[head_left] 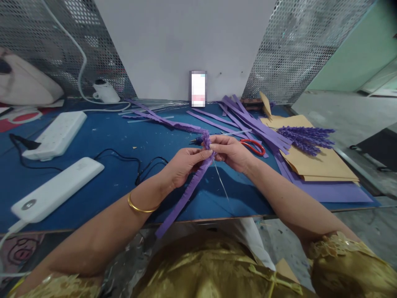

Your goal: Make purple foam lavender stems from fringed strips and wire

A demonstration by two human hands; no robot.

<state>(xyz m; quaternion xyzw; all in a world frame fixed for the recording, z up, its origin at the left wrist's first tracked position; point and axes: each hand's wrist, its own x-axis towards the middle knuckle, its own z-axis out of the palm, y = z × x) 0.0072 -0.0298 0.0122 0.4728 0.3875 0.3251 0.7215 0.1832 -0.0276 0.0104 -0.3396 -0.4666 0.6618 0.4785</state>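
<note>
Both my hands meet over the middle of the blue table (pixel 124 136). My left hand (pixel 182 163) pinches a fringed purple paper strip (pixel 186 194) that trails down toward me past the table edge. My right hand (pixel 231 151) is closed on the wound purple top of that strip (pixel 206 140) and on a thin wire (pixel 221 180) that slants down from it. A gold bangle (pixel 139 205) sits on my left wrist.
Red-handled scissors (pixel 254 145) lie just right of my hands. Finished purple sprigs (pixel 305 138) rest on brown paper (pixel 316 163) over a purple sheet. Loose purple strips (pixel 242 118) lie behind. Left: a power strip (pixel 57 132), a white power bank (pixel 57 188), black cables. A phone (pixel 198 88) leans on the wall.
</note>
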